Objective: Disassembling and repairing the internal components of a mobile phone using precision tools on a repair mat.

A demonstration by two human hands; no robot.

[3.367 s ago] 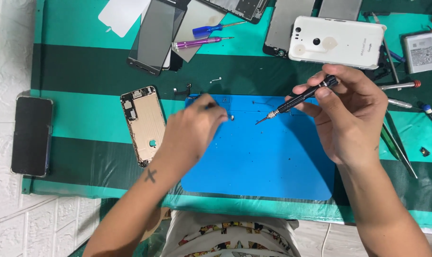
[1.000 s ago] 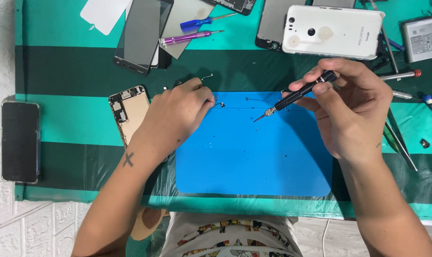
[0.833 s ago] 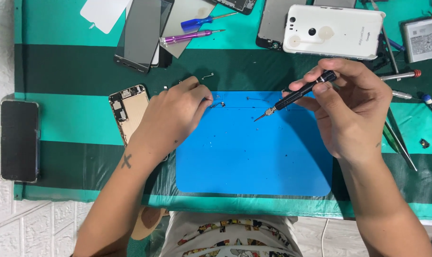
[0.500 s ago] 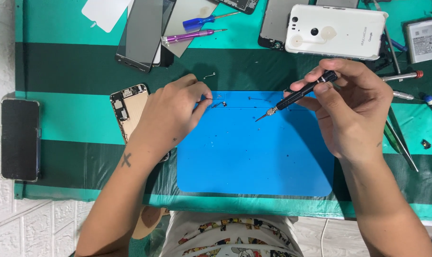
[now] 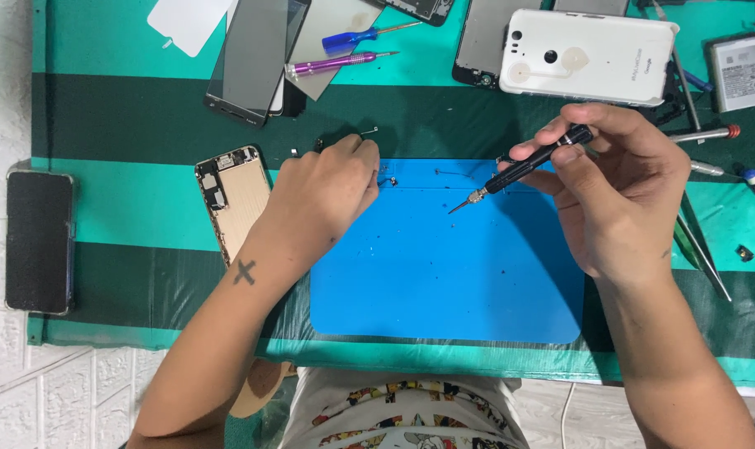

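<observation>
A: What is nearest to the person on the table?

B: The blue mat (image 5: 444,274) lies at the near edge, on the green striped cover (image 5: 145,108). Its near half has only a few small specks on it.

A: And the hands?

B: Both are over the far part of the mat. The left hand (image 5: 323,195) has its fingers curled together, with the fingertips pressed down at the far left corner of the mat. A tiny dark part (image 5: 392,181), maybe a screw, lies just beside these fingertips. I cannot tell if the fingers pinch something or only touch the mat.

A: The right hand?

B: The right hand (image 5: 614,199) is closed on a black precision screwdriver (image 5: 523,168), held like a pen. The tip points down and left, toward the tiny part, but it is apart from it.

A: How should this be done well?

B: I think slowly. The part is very small, so the tip should come down straight, and the left fingers should keep the part from rolling.

A: What is farther away?

B: Left of the left hand lies an opened phone frame (image 5: 232,195). Near the far edge are a white phone back (image 5: 589,54) and two screwdrivers, purple (image 5: 340,62) and blue (image 5: 365,36).
</observation>
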